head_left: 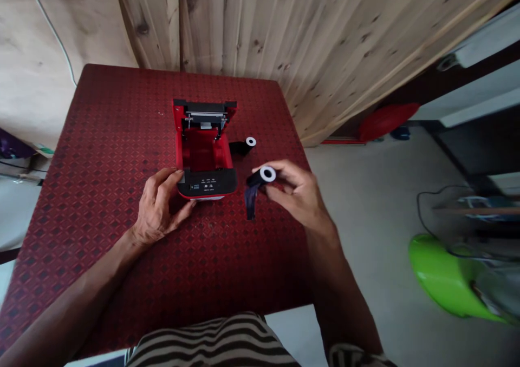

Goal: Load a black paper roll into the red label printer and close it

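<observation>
A small red and black printer [208, 182] stands on the table with its lid [205, 110] raised and its red inside exposed. My left hand [158, 204] grips its front left corner, fingers on the top edge and thumb at the lower front. To the right of the printer, my right hand [298, 191] pinches a roll of black ribbon [257, 178] with a white core. A loose strip of the ribbon hangs from it. Just beyond, a second black ribbon roll [242, 148] with a white core lies against the printer's right side.
A red patterned cloth covers the table [122, 118], which meets a wooden plank wall [260, 26] at the back. On the floor to the right is a bright green plastic object [436, 272] near a dark cable [424, 221]. A white cord [52, 26] runs down the left wall.
</observation>
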`<state>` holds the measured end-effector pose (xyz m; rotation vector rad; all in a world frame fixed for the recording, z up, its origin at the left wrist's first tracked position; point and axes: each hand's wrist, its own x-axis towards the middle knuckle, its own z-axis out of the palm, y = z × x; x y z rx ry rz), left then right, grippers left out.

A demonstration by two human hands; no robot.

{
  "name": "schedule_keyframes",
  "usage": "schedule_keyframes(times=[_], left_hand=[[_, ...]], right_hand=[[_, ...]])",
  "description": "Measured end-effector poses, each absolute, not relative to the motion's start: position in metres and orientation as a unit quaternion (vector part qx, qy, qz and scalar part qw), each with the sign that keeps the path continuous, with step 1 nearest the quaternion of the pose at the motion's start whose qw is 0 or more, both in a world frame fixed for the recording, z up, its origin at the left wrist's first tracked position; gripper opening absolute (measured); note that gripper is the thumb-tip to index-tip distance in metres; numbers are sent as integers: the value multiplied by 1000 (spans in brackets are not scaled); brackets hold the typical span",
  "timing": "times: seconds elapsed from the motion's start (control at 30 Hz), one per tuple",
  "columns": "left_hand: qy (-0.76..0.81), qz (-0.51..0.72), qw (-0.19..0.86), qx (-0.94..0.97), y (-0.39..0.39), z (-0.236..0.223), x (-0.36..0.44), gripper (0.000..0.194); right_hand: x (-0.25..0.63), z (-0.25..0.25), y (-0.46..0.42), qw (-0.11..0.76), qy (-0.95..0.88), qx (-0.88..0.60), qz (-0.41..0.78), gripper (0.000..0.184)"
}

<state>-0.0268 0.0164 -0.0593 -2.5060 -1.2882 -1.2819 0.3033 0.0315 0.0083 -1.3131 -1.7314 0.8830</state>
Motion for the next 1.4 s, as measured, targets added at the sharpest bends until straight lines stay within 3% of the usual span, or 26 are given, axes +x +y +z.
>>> schedule_keyframes(times=[0.13,0.23,0.37,0.5,0.57,0.67,0.83,0.97,1.07,1.2,1.4], left_hand=[[-421,-409,29,-809,18,-60,-28,87],[-420,-410,33,-809,19,-58,-27,84],[-423,-403,50,-810,19,-54,-26,82],[-428,-399,57,-809,18,-51,-25,79],[-432,-399,55,-807,18,-51,-25,76],[-434,-399,59,-805,19,-51,-25,74],[-415,-413,61,-809,21,-51,-25,80],[-411,-416,45,-810,20,-52,-26,84],[-409,-413,45,-813,20,-54,-27,86],[-413,-410,36,-813,19,-56,-28,85],[-411,-416,29,-811,18,-57,-26,84]], right_hand=[[302,-39,12,384,-629,-534,414,30],[295,-55,5,379,-630,-551,396,30],[298,-54,2,372,-637,-557,381,33],[324,-40,10,360,-636,-505,460,57],[337,-37,25,381,-618,-497,475,52],[339,-45,62,448,-594,-542,390,38],[306,-76,124,421,-641,-591,252,51],[289,-84,137,406,-649,-602,227,27],[296,-65,126,436,-644,-579,247,25],[317,1,90,448,-679,-506,285,32],[294,90,56,282,-834,-402,249,35]])
